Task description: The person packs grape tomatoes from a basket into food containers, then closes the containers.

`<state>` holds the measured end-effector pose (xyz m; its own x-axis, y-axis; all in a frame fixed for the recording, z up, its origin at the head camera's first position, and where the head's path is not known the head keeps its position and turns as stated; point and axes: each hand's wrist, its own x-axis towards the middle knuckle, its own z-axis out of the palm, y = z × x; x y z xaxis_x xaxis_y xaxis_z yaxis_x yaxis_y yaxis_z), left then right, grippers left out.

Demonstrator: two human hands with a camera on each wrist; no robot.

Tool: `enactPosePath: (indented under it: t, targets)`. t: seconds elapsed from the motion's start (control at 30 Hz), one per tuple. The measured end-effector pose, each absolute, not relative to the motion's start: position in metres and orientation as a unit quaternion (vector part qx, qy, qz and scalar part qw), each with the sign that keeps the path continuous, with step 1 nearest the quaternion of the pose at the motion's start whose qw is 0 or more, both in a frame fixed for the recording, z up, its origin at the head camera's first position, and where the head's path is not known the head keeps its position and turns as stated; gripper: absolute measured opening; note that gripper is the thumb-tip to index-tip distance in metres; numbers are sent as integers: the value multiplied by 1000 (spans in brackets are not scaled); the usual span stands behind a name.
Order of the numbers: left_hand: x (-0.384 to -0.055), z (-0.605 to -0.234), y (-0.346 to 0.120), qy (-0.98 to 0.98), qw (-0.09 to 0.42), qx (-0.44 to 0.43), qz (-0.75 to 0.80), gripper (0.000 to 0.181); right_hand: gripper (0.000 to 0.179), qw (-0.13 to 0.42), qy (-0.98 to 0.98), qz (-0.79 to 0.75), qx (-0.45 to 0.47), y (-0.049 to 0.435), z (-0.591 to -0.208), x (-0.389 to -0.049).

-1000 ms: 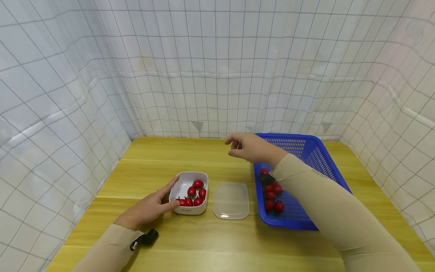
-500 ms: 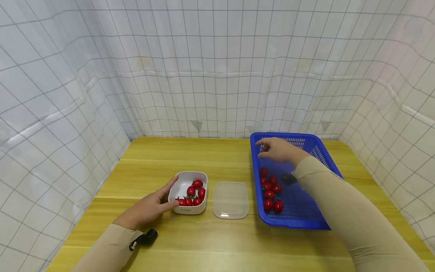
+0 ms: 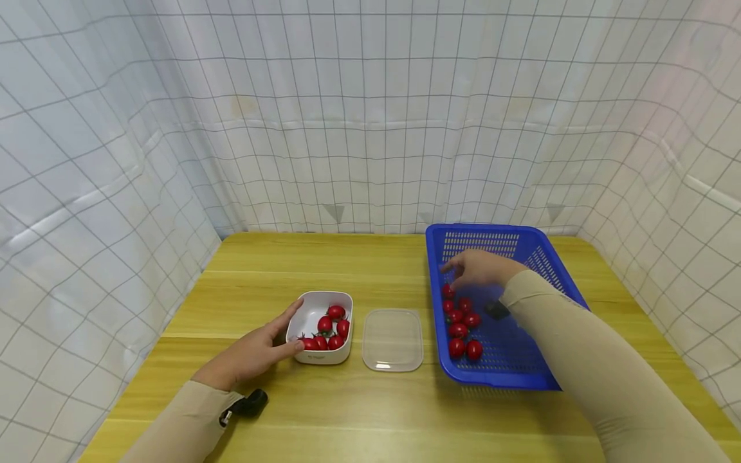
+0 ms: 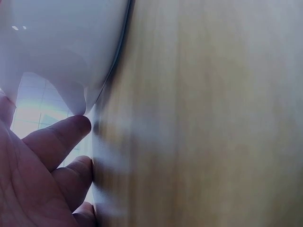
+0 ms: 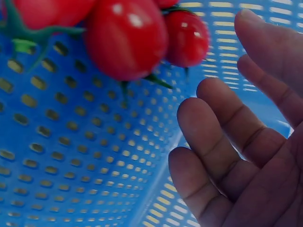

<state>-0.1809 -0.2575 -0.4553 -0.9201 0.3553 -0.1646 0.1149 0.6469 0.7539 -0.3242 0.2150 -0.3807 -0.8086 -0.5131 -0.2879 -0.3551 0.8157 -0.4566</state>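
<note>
Currently resting L hand (image 3: 251, 354), fingers wide, against white squarish box (image 3: 321, 358) w/ red tomatoes (image 3: 325, 324); poising R hand (image 3: 482, 267), fingers parted, nr tomatoes (image 3: 458, 330) in blue perforated plastic basket (image 3: 509, 363).

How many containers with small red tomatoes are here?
2: the square white box touched by the left hand, and the rectangular blue perforated basket farther right, under the right hand.

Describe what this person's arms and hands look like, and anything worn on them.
Long beige sleeves cover both arms down to the wrists. The left hand and right hand wear no gloves. A small black device shows at each wrist, its details too small to make out.
</note>
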Motion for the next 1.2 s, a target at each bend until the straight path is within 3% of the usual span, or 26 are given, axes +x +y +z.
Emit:
enactPosePath:
  t: [0.23, 1.2]
  targets:
    - [-181, -456, -258, 893, 153, 131, 403, 85, 49, 223, 933, -172, -223, 213, -388, -324]
    - [-184, -455, -259, 893, 155, 129, 403, 83, 46, 210, 943, -166, -196, 218, -421, -340]
